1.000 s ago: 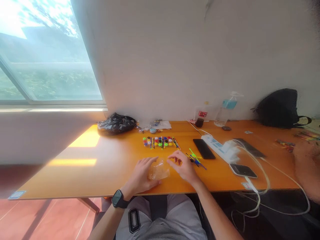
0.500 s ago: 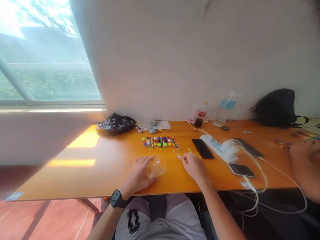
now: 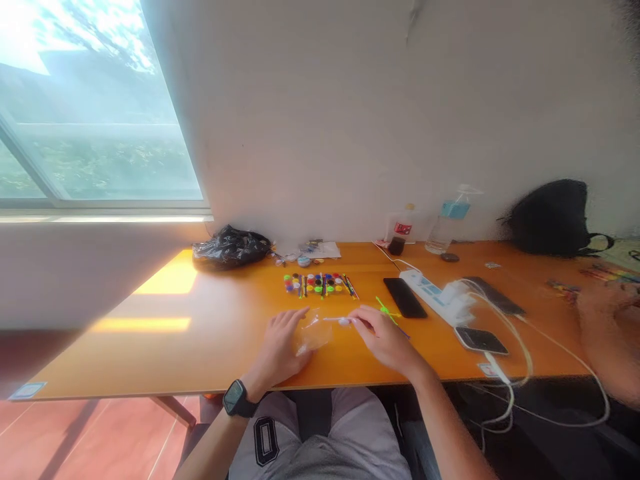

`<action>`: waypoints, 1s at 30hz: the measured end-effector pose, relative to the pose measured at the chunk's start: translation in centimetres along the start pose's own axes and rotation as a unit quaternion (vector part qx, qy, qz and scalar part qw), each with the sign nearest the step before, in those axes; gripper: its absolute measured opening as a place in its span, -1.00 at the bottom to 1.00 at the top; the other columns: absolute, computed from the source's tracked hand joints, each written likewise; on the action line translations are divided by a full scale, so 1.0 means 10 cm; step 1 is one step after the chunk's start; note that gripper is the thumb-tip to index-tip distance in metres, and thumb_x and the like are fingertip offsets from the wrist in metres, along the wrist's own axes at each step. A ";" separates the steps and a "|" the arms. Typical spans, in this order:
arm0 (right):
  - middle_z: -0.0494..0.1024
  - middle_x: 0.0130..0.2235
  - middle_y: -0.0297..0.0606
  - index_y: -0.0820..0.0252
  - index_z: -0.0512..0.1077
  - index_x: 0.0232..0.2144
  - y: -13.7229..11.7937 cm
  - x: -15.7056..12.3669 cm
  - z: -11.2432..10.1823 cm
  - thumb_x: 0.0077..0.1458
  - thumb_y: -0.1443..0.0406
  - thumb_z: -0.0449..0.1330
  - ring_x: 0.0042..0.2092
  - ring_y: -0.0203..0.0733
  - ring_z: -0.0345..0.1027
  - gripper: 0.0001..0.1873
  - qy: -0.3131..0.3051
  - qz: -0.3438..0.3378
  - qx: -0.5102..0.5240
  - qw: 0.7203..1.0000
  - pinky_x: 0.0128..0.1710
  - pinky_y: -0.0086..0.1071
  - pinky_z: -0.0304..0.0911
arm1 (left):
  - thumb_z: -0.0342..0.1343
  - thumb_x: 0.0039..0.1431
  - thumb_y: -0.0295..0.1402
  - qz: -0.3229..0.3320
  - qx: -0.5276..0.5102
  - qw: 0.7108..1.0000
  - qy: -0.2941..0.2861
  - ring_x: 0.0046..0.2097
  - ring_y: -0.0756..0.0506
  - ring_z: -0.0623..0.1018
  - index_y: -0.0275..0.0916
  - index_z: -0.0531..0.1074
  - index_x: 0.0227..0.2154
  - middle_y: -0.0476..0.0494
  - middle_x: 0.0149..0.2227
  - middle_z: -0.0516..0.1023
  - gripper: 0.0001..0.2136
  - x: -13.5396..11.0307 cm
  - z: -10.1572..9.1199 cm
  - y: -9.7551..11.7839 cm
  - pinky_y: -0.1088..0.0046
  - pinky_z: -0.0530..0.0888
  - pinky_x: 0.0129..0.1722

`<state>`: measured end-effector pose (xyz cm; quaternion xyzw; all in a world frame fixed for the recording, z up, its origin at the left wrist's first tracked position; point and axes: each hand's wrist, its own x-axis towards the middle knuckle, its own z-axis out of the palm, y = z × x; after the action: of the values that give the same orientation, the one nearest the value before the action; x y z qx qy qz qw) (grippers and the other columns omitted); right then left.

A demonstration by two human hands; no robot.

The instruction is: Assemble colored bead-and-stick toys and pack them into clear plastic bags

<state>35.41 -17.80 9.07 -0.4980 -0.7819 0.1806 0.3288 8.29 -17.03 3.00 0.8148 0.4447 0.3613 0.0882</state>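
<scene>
My left hand (image 3: 279,345) lies on a small clear plastic bag (image 3: 314,336) on the orange table (image 3: 200,347), its fingers spread flat over the bag's left part. My right hand (image 3: 383,335) is closed in a pinch on a thin pale stick (image 3: 340,321) that points left toward the bag's mouth. Just right of that hand lie green and dark sticks (image 3: 386,309). Farther back sits a row of coloured caps and sticks (image 3: 320,283).
A black phone (image 3: 405,297), a white power strip (image 3: 440,296) with cables, another phone (image 3: 481,339), two bottles (image 3: 447,220), a black plastic bag (image 3: 231,246) and a black backpack (image 3: 553,217) stand on the table. Another person's arm (image 3: 607,340) rests at the right edge.
My right hand went right to the loose sticks, took a pale stick and brought it back left toward the clear bag. My left hand stayed on the bag.
</scene>
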 end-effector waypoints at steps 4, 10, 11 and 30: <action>0.58 -0.20 -0.23 0.07 0.58 -0.19 -0.26 -0.06 0.15 0.40 0.28 0.04 -0.14 -0.11 0.47 -0.71 -0.019 -0.020 -0.019 0.999 -0.07 -0.28 0.29 | 0.28 0.14 -0.29 0.018 -0.019 1.000 -0.008 0.15 -0.32 0.45 -0.02 0.21 0.32 -0.22 0.18 0.47 -0.32 -0.02 0.09 0.09 0.02 0.36 0.16; 0.55 -0.09 -0.19 -0.03 0.52 0.05 -0.46 -0.04 0.24 0.38 0.30 0.08 -0.01 -0.04 0.41 -0.70 0.003 -0.099 -0.028 0.995 0.04 -0.20 0.28 | 0.25 0.20 -0.28 0.012 -0.053 0.999 0.001 0.16 -0.30 0.46 -0.03 0.20 0.31 -0.22 0.17 0.47 -0.37 -0.03 0.12 0.09 0.04 0.38 0.16; 0.55 -0.07 -0.17 -0.01 0.52 0.04 -0.42 -0.02 0.20 0.38 0.29 0.07 0.00 -0.04 0.42 -0.71 0.025 -0.091 -0.039 0.995 0.04 -0.20 0.27 | 0.25 0.21 -0.27 0.008 -0.056 0.998 0.002 0.17 -0.29 0.46 -0.03 0.20 0.30 -0.23 0.17 0.47 -0.38 -0.03 0.11 0.07 0.04 0.39 0.16; 0.57 -0.46 -0.15 0.12 0.40 -0.58 0.41 -0.01 -0.02 0.14 0.31 0.19 -0.41 -0.08 0.44 -0.76 -0.026 0.226 -0.257 0.939 -0.47 -0.34 -0.05 | 0.24 0.23 -0.25 -0.007 -0.014 1.000 0.009 0.21 -0.28 0.46 -0.02 0.26 0.26 -0.18 0.18 0.49 -0.45 0.00 -0.03 -0.08 0.08 0.39 0.17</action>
<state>38.26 -16.10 6.68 -0.7244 -0.6767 0.0554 0.1195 7.58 -16.57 2.86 0.8070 0.4460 0.3745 0.0980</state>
